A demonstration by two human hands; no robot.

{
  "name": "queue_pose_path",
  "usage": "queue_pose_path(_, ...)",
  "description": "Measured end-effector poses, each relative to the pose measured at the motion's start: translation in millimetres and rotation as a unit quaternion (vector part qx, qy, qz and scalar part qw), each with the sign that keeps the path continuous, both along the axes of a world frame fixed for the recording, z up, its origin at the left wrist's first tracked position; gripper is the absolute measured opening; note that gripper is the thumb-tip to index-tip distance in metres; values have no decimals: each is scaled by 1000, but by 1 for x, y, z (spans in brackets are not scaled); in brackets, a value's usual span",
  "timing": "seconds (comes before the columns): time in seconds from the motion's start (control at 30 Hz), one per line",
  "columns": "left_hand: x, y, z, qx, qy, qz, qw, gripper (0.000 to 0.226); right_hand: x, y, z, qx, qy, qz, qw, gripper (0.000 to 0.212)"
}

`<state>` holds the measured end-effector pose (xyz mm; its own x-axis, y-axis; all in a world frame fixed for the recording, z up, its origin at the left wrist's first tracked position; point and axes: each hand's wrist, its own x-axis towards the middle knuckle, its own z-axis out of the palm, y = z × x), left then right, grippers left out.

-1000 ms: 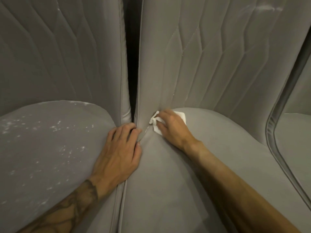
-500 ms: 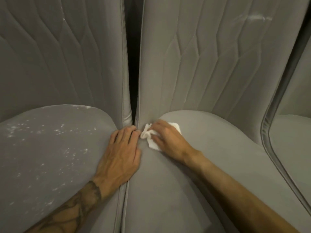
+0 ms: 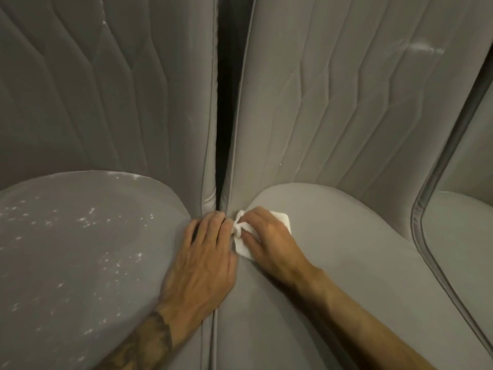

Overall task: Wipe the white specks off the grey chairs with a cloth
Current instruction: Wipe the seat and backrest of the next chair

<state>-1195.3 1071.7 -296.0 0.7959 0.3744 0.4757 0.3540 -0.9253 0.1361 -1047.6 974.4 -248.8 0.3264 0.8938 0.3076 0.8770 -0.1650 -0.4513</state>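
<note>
- The left hand (image 3: 205,260) lies palm down with its fingers nearly straight and close together. It holds nothing and rests over the seam where two seats meet, fingertips at the crease below the backrests.
- The right hand (image 3: 269,241) is laid over the cloth (image 3: 243,249), fingers bent. A bunched fold of it seems to be pinched between thumb and forefinger, though the hand covers most of the grip.
- The cloth is on the near-left edge of the middle chair (image 3: 333,252), just beside the left hand's fingertips. One corner shows past the right hand's knuckles.
- Counted: two hands, one cloth, three chairs.
- The left chair (image 3: 80,263) carries many white specks (image 3: 88,221) scattered across its seat, thickest toward the back.
- A few tiny specks dot the lower backrest of the middle chair, and a pale smear (image 3: 424,48) sits high on it.
- The third chair (image 3: 458,236) shows only as a slice at the right edge.
- The chairs are grey with a smooth, matt fabric, rounded seat cushions and backrests stitched in long angular channels. Piped edging (image 3: 417,220) runs along their sides.
- A narrow dark gap (image 3: 226,102) separates the left and middle backrests.
- The cloth is white, thin and squarish, creased where it is gathered.
- A dark tattoo (image 3: 144,340) covers the left forearm.
</note>
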Motion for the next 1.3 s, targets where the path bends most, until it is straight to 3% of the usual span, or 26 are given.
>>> queue_pose_path(0.17,2,-2,3,-13,0,2,1000,48,9,-10,3,-27,3,70,997,11)
queue_pose_path(0.27,-1,-5,12,-10,27,16,999,50,19,0,8,48,56,-47,996,12)
queue_pose_path(0.37,4,-3,27,-14,33,13,999,58,29,12,18,180,95,-128,971,11)
queue_pose_path(0.5,30,14,54,29,-22,17,999,64,47,41,40,306,60,-156,937,15)
queue_pose_path(0.67,68,38,82,71,-117,43,990,52,33,52,18,299,76,-132,942,17)
queue_pose_path(0.8,98,54,104,119,-175,46,976,60,65,41,22,273,9,-111,956,20)
queue_pose_path(0.93,138,65,146,153,-221,51,962,64,120,56,85,341,-35,-174,923,18)
queue_pose_path(1.1,177,83,195,181,-262,70,945,62,175,62,136,387,-163,-178,890,17)
queue_pose_path(1.3,189,92,197,190,-282,78,937,64,218,25,125,281,-329,-135,891,30)
